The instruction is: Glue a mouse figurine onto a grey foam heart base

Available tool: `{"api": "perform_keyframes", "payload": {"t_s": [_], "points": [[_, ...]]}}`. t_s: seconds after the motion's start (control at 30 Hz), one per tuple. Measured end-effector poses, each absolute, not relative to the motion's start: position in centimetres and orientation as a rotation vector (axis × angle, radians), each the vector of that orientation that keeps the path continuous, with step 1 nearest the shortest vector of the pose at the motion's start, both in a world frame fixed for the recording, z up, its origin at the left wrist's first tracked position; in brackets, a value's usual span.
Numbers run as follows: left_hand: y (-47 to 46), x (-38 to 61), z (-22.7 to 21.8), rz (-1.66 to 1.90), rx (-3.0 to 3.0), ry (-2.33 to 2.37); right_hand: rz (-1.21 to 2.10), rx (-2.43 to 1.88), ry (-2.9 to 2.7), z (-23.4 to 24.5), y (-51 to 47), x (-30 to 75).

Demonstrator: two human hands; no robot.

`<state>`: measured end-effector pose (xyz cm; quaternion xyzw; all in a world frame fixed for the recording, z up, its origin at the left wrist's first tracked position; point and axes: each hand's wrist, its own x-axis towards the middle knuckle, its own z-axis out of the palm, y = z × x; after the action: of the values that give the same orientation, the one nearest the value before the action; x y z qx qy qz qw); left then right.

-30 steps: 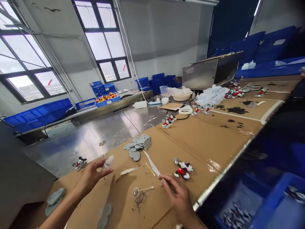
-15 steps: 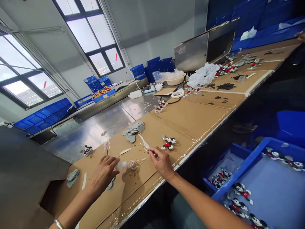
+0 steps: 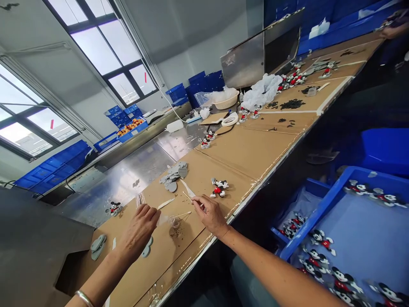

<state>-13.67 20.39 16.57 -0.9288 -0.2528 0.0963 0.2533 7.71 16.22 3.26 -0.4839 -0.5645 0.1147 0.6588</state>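
Note:
My left hand is closed, back up, its fingers curled round a small translucent bottle that lies sideways, partly hidden by the fingers. Right beside the bottle's end stands a small clear jar, with a cotton swab leaning out of it and brown specks around its base. My right hand pinches a thin wooden stick, whose tip points up and left. Just beyond it lie a white plastic knife and a mouse figurine in red, black and white. Grey flat pieces show by my left wrist.
A pile of grey flat pieces lies farther up the cardboard-covered table. More figurines stand behind. To the right, below the table edge, a blue crate holds several figurines. A metal box borders the left.
The camera view has shifted slightly. My left fingers have curled in more over the bottle. My right hand keeps its pinch on the stick in nearly the same place.

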Motion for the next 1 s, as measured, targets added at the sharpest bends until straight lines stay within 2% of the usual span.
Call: {"api": "perform_keyframes", "payload": {"t_s": [1.0], "points": [[20.31,-13.12,17.23,0.338,-2.414,-0.629,0.266,-1.108,-1.269,3.32,16.21,7.73]]}}
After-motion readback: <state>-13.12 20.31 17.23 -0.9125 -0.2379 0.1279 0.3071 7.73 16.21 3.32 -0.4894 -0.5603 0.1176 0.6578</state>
